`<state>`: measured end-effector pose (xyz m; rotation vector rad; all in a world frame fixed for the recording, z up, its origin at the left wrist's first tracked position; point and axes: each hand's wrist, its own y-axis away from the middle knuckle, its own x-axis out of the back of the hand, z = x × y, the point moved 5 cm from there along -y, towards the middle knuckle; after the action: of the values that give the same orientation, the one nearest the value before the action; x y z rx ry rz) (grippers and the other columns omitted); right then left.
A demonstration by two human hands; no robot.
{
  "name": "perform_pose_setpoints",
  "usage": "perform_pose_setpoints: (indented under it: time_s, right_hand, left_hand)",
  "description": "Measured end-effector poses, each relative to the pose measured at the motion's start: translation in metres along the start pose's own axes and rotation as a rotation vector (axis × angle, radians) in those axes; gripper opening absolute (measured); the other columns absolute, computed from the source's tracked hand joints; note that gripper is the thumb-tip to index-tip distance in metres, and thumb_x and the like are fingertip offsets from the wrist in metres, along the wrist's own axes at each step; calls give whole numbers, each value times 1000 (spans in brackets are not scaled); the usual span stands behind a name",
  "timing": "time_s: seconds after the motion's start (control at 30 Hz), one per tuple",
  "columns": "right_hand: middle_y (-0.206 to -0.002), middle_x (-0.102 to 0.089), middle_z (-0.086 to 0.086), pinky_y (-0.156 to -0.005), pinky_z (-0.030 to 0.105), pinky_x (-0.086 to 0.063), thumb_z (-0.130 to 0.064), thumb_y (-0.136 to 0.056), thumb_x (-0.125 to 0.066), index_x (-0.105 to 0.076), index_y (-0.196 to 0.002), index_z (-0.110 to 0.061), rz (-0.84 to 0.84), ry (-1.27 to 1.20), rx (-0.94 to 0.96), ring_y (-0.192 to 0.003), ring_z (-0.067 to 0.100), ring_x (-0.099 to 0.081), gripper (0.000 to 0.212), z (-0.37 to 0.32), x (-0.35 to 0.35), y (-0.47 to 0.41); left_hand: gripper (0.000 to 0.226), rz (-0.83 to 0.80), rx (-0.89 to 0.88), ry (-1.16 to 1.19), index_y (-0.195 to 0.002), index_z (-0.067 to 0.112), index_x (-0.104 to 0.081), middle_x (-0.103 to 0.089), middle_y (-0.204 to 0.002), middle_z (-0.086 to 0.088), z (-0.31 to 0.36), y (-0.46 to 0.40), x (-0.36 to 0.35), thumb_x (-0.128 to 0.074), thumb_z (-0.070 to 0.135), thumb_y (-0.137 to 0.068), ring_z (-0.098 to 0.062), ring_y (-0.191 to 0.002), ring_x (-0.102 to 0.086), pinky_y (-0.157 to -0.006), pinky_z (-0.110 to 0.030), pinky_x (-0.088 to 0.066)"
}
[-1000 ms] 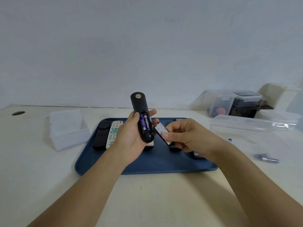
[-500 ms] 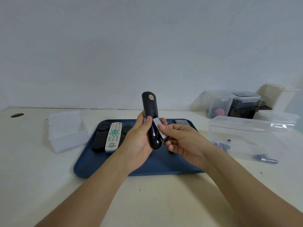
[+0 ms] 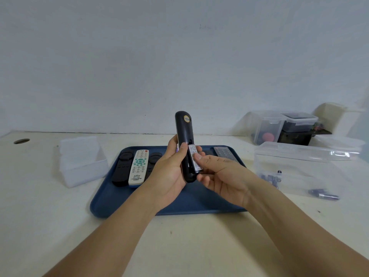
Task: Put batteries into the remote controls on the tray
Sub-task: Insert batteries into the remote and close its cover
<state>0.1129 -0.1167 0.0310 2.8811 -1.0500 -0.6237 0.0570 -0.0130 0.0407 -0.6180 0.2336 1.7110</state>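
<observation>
While my left hand (image 3: 169,172) grips the black remote (image 3: 184,144) upright above the tray (image 3: 123,204), my right hand (image 3: 221,176), just beside it, pinches the labelled battery cover (image 3: 194,158) against its back, parallel to its long axis.

Black remote (image 3: 184,136) upright, back facing — labelled battery cover (image 3: 194,158) against it; others lie on blue tray (image 3: 123,198).
</observation>
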Motion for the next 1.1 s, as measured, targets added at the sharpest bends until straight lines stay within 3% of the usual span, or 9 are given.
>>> perform_pose_setpoints:
  time_s: [0.07,0.13,0.23,0.37,0.43,0.53,0.67,0.9,1.1]
  right_hand:
    - [-89,-66,5,-48,17,-42,-23,-85,-71,-61,-108,-8,-24,100,61,-57,10,-53,29,-8,2,-1]
    - [-81,-66,9,-54,22,-36,-21,-93,-67,-62,-94,-11,-13,361,166,-58,12,-50,11,-20,6,2]
    - [-68,-58,3,-54,25,-35,-15,-99,-61,-68,-91,-7,-3,627,318,-58,18,-42,13,-33,10,7]
    - [-72,-61,14,-52,29,-44,-10,-95,-66,-67,-101,-5,-13,734,469,-56,18,-49,8,-39,5,9]
    - [-78,-65,19,-52,29,-46,-5,-91,-70,-65,-102,-8,2,724,575,-55,17,-53,13,-42,4,9]
    - [-74,-67,9,-55,26,-50,-2,-84,-76,-68,-98,-12,27,616,654,-55,14,-57,19,-47,4,10]
    - [-77,-70,13,-55,24,-51,2,-80,-78,-73,-96,-4,67,565,705,-57,18,-60,18,-46,6,9]
    - [-81,-72,10,-59,25,-54,0,-82,-77,-75,-99,-5,88,542,695,-63,18,-64,18,-41,9,5]
    - [-70,-69,8,-55,23,-51,1,-90,-67,-75,-100,0,34,437,584,-59,13,-57,13,-38,12,3]
  left_hand:
    - [28,40,0,62,-131,17,-52,-68,-99,-9,4,-2,3,-38,24,-108,-20,-91,-70,-71,-34,-58]
    - [28,77,10,26,-131,18,-53,-70,-106,-8,7,-3,6,-38,26,-108,-21,-86,-71,-65,-34,-58]
    - [28,82,60,-154,-129,27,-57,-72,-119,-1,6,0,9,-40,33,-108,-20,-89,-71,-62,-33,-57]
    - [25,89,123,-245,-121,36,-66,-74,-101,-2,-1,5,6,-45,33,-107,-18,-80,-68,-59,-33,-56]
    - [26,67,161,-224,-119,32,-66,-74,-94,-3,-5,7,0,-43,32,-108,-19,-78,-69,-58,-33,-57]
    - [26,50,201,-204,-119,25,-65,-73,-86,-6,-9,10,-5,-42,33,-108,-20,-70,-66,-55,-29,-54]
    - [27,45,219,-117,-121,21,-64,-63,-90,-13,-10,9,-7,-42,32,-108,-19,-63,-55,-52,-26,-44]
    - [26,62,226,-79,-122,20,-63,-61,-83,-11,-10,10,-7,-42,29,-108,-18,-63,-53,-51,-26,-43]
    - [25,42,232,-123,-121,21,-60,-61,-85,-10,-11,10,-9,-40,30,-109,-19,-64,-51,-53,-27,-43]
